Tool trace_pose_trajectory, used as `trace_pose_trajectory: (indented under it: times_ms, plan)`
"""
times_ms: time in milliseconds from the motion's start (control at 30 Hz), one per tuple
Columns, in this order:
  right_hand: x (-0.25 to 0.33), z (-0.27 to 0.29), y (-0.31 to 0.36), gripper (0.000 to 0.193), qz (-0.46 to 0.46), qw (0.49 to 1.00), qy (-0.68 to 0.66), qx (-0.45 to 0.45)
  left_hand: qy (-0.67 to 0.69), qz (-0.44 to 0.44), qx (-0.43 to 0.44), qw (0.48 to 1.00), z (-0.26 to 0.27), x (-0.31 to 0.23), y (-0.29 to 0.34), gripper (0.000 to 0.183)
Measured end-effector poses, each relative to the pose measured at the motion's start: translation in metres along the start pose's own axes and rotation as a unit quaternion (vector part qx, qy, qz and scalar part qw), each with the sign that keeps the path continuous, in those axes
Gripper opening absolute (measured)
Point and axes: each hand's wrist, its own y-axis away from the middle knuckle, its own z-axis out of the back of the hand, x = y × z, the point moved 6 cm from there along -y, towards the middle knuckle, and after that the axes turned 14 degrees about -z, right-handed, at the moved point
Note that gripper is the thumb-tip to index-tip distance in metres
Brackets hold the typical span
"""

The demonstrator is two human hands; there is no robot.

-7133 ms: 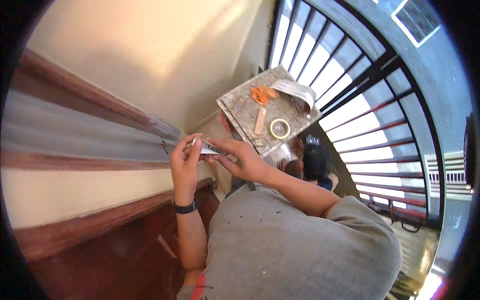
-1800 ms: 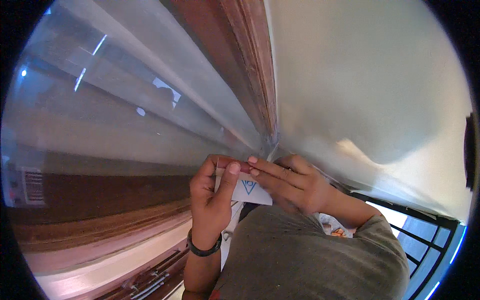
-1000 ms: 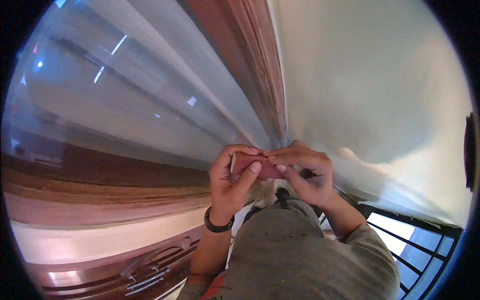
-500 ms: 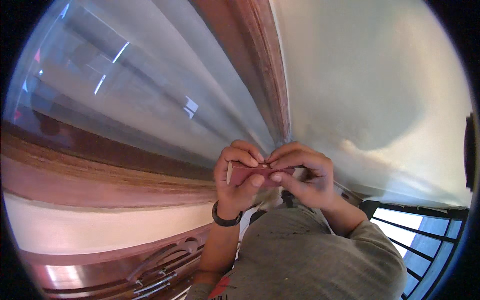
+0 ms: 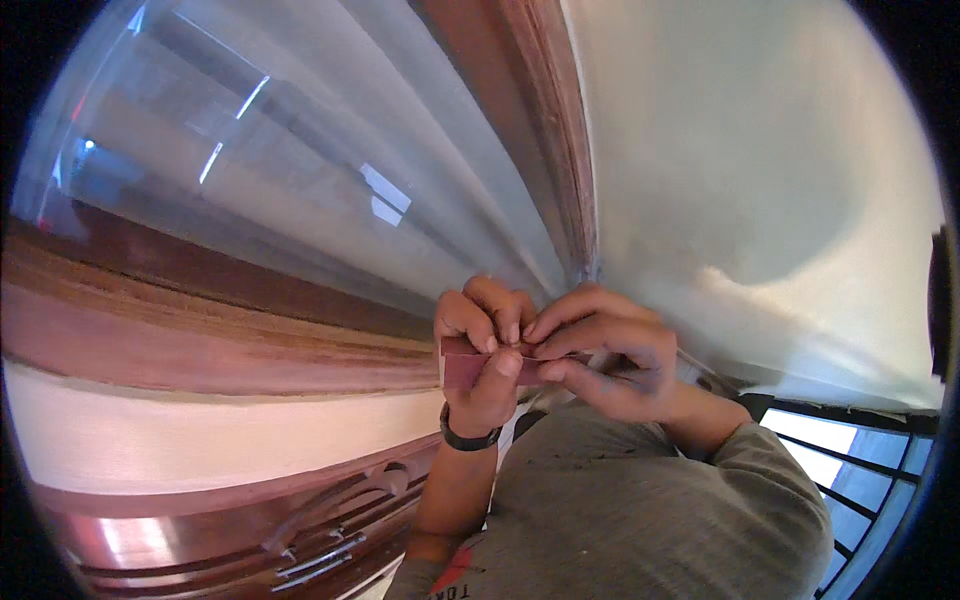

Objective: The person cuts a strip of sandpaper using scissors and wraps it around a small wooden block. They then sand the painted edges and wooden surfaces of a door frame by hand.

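Observation:
A folded reddish-brown sheet, apparently sandpaper (image 5: 460, 371), is held up in front of my chest between both hands. My left hand (image 5: 486, 398) closes on its left part, thumb on the near side and fingers along the top fold. From the other end, my right hand (image 5: 632, 355) pinches it between thumb and fingers. The fingertips of the two hands almost meet at the middle of the fold. Much of the sheet's right part is hidden by my fingers. A dark band (image 5: 468, 438) circles my left wrist.
A glass pane (image 5: 300, 150) in a brown wooden frame (image 5: 200, 335) fills the left side. To the right stands a pale wall (image 5: 720, 150). Lower left are carved reddish-brown wooden panels with metal bolts (image 5: 320, 565); a barred window (image 5: 850, 480) shows lower right.
My left fingers have shifted inward along the fold, and its tan inner face at the left end no longer shows. Both hands sit slightly farther right in view.

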Motion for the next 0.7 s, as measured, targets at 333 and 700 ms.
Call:
trace_pose_trajectory:
  times_ms: [333, 700]
  plan:
    - [-0.005, 0.004, 0.006, 0.023, -0.062, 0.995, 0.030, -0.076, -0.127, -0.041, -0.042, 0.990, 0.005, -0.003, -0.003, 0.031]
    - [-0.012, 0.014, 0.005, 0.024, -0.056, 0.997, 0.010, -0.058, -0.217, -0.059, -0.039, 0.974, 0.004, 0.005, -0.001, 0.046]
